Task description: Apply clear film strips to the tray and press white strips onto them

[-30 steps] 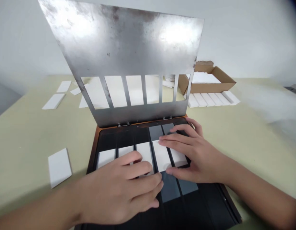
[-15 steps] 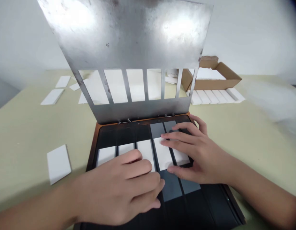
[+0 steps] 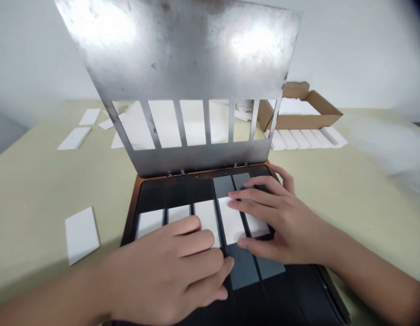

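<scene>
A black tray with raised dividers (image 3: 182, 192) lies in front of me, holding a row of white rectangular cards (image 3: 207, 216), some above dark grey pieces (image 3: 244, 267). Over the left cards, my left hand (image 3: 172, 271) is closed with its fingers curled; whatever they may hold is hidden under the hand. My right hand (image 3: 281, 215) lies with spread fingers across the right side of the row. Its thumb and fingertips rest at the edges of a white card (image 3: 231, 226). Another card is partly covered by that hand.
A metal plate with rectangular cutouts (image 3: 182, 68) stands raised, hinged at the tray's far edge. Single white cards (image 3: 81, 235) lie on the table to the left. At the back right, a cardboard box (image 3: 306, 120) sits behind a row of white stacks (image 3: 301, 139).
Both hands keep nearly the same pose over the cards. The whole view has shifted very slightly.
</scene>
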A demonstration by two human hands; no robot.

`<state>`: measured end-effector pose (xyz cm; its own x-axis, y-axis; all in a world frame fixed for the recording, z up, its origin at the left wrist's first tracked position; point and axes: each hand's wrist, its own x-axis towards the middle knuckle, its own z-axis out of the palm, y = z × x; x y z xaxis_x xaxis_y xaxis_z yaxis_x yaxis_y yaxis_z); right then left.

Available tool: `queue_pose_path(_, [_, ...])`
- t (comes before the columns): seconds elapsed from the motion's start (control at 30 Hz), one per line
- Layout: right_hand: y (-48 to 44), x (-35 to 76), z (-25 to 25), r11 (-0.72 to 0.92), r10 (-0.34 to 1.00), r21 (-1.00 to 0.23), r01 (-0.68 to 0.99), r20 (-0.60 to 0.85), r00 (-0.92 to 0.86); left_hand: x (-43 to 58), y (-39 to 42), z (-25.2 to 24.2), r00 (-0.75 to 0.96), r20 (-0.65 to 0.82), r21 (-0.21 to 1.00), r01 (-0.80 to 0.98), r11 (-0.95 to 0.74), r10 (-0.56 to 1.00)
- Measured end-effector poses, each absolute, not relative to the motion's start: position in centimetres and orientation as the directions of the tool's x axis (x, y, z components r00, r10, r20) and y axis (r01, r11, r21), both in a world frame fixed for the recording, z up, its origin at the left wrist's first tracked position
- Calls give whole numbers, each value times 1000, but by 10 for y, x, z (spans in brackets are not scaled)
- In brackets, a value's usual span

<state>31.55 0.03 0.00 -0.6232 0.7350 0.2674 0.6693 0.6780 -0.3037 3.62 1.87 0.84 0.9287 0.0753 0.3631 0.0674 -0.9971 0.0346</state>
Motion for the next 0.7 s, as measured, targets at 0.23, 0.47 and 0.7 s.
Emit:
queue_pose_path(0.23, [0, 315, 1, 673, 739, -303, 675, 266, -618, 36, 18, 8, 931, 356, 15, 78, -997, 78])
queue_pose_path(0.47, [-1, 315, 0, 688, 725, -294, 663, 292, -623, 34, 18, 6, 935, 350, 4, 68, -998, 65])
queue_pose_path(0.7, [0, 315, -1, 687, 727, -285, 668, 274, -630, 36, 18, 7, 938, 341, 2, 62, -998, 59])
